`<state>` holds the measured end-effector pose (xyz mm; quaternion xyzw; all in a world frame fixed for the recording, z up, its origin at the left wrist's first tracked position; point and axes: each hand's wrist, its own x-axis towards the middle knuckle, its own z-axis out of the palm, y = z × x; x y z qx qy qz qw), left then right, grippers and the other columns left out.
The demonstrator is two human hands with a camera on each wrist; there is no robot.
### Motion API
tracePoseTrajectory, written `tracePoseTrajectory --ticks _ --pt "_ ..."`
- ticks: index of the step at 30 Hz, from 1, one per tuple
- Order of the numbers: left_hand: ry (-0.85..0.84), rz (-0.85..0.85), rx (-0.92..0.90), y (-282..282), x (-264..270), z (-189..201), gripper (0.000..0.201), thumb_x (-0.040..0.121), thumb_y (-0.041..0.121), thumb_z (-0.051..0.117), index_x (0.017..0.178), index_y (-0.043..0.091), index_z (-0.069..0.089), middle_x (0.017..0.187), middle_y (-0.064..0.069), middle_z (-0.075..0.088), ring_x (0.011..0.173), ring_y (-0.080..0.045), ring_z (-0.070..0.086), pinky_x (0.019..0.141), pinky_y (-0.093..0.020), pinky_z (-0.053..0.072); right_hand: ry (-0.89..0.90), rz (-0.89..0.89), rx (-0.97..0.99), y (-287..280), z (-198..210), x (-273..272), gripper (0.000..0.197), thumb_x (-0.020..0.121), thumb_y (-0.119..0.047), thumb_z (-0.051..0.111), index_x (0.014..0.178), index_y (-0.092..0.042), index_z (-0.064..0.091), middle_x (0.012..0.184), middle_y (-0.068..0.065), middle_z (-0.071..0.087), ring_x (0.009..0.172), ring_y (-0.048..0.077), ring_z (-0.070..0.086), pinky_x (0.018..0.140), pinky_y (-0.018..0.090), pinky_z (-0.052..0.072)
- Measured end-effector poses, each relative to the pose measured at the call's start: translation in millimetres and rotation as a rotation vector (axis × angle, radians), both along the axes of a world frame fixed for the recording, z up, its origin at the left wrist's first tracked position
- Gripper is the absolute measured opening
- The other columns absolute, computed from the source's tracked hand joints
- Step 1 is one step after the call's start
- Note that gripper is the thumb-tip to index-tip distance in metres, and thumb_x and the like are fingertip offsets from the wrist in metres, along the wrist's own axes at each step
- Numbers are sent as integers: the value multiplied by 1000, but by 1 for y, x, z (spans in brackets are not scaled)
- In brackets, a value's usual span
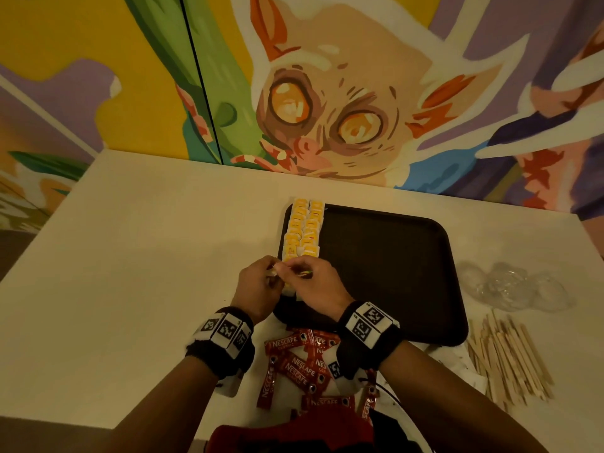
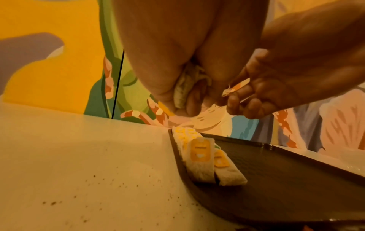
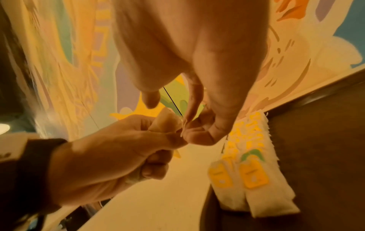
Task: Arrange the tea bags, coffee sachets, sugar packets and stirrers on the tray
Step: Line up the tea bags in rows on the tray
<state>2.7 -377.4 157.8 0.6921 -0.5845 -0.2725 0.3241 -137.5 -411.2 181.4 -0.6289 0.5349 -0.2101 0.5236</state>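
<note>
A dark brown tray point(image 1: 392, 266) lies on the white table, with two rows of yellow-tagged tea bags point(image 1: 302, 230) along its left edge. Both hands meet just in front of those rows. My left hand point(image 1: 261, 282) grips a white tea bag point(image 2: 183, 89), which also shows as the tea bag point(image 3: 166, 123) in the right wrist view. My right hand point(image 1: 310, 279) pinches that bag's small tag point(image 2: 235, 88) between thumb and finger. Red coffee sachets point(image 1: 294, 364) lie heaped between my wrists. Wooden stirrers point(image 1: 506, 358) lie right of the tray.
Crumpled clear plastic point(image 1: 510, 286) sits on the table right of the tray. A painted mural wall point(image 1: 327, 93) stands right behind the table. Most of the tray's surface point(image 2: 286, 179) right of the tea bags is bare.
</note>
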Motion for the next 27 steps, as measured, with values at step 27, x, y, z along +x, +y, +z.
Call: tracePoseTrajectory --ticks 27 --pt "434 -119 126 19 30 71 22 86 31 67 106 24 71 93 5 65 56 -2 56 50 -19 45 -134 294 -118 2 59 -30 14 89 -11 70 101 -15 75 96 4 73 90 17 69 86 37 58"
